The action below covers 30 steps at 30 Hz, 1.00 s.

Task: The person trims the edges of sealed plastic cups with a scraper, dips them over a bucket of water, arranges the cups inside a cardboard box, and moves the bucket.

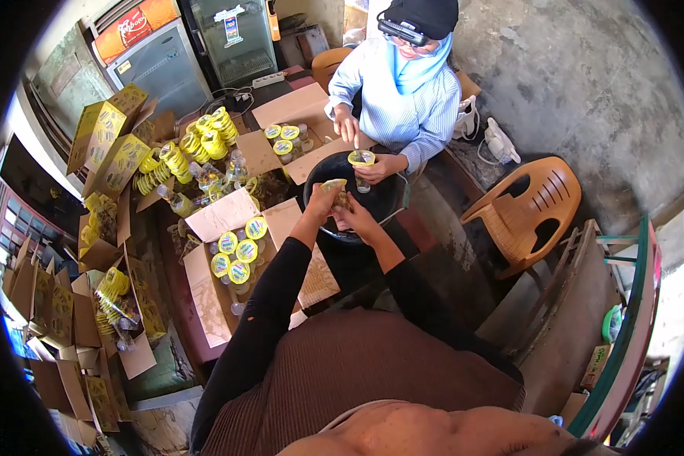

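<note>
Over a black bucket [311,173], my left hand [323,204] is closed on a plastic cup [334,185] with a yellowish lid, which is tilted and partly covered by the fingers. My right hand [363,223] is closed around the same cup from the right, close against the left hand. An open cardboard box [205,292] stands left of my forearms. Inside it are several clear cups with yellow printed lids [247,251]. Across the bucket, a person [403,99] holds another yellow-lidded cup [362,158] in one hand and points a finger of the other above it.
A second open box [258,152] of lidded cups sits beyond. Stacks of yellow cup lids or rims [219,129] and empty bottles lie at the left. Cardboard boxes [61,319] pile up further left. An orange plastic chair [524,205] stands right, near a wooden partition [577,304].
</note>
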Tool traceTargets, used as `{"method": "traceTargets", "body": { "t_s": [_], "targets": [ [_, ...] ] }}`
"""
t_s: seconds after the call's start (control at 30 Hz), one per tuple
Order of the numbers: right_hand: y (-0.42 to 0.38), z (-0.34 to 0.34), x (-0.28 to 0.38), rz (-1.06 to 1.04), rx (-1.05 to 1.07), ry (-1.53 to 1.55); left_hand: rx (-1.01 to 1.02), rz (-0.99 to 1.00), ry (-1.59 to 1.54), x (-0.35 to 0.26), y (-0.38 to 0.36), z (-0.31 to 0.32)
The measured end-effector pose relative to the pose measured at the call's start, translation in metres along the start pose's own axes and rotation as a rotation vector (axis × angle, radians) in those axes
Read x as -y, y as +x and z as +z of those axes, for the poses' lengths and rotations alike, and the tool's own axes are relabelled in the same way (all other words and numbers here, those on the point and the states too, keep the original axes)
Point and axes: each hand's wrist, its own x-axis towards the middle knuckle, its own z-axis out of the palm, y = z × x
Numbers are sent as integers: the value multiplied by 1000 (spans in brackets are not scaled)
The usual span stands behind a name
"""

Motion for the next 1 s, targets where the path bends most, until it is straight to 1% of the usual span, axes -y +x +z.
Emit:
{"method": "traceTargets", "body": {
  "t_s": [0.03, 0.07, 0.1, 0.13, 0.17, 0.23, 0.27, 0.3, 0.37, 0.4, 0.43, 0.5, 0.53, 0.6, 0.63, 0.7, 0.73, 0.8, 0.83, 0.9, 0.93, 1.0],
  "targets": [
    [2, 1, -6, -107, -53, -211, -2, 0, -2, 14, 14, -2],
    [1, -2, -13, -107, -49, -213, 3, -59, -43, 27, 29, -3],
    [-5, -3, -8, -243, -130, -479, 5, -116, -86, 36, 40, -5],
    [-8, -5, -4, -381, -209, -743, 61, -98, -88, 17, 11, -2],
    [-10, -5, 0, -383, -198, -742, 50, -98, -92, 18, 5, -1],
    [-11, -10, 0, -304, -261, -495, 164, -116, -240, 25, 2, -2],
    [-12, -14, 1, -353, -300, -527, 140, -147, -192, 28, 1, -2],
    [-14, -15, 7, -349, -292, -529, 134, -150, -198, 28, -2, -4],
    [-19, -19, 18, -322, -384, -525, 182, -155, 20, 28, -7, -7],
    [-25, -17, 27, -341, -397, -512, 139, -139, 87, 24, -12, -5],
    [-29, -18, 33, -339, -393, -516, 138, -140, 81, 25, -14, -5],
    [-36, -19, 43, -585, -429, -712, 85, 35, 388, 26, -18, -6],
    [-39, -18, 46, -582, -425, -713, 83, 32, 385, 26, -20, -6],
    [-45, -16, 52, -323, -371, -396, 34, 242, 589, 29, -22, -7],
    [-47, -14, 54, -320, -366, -398, 30, 237, 586, 32, -23, -6],
    [-50, -11, 59, -372, -453, -477, -120, 571, 679, 35, -25, -1],
    [-51, -11, 61, -367, -452, -478, -119, 566, 677, 36, -26, -1],
    [-52, -12, 66, -227, -460, -577, -150, 436, 860, 33, -28, 2],
    [-51, -13, 66, -224, -462, -579, -146, 434, 858, 27, -34, 4],
    [-50, -13, 65, -276, -503, -490, -223, 416, 1023, 20, -43, 7],
    [-48, -14, 60, -275, -503, -492, -222, 414, 1022, 24, -41, 5],
    [-44, -15, 52, -585, -594, -649, -321, 572, 1035, 36, -37, 0]
  ]
}}
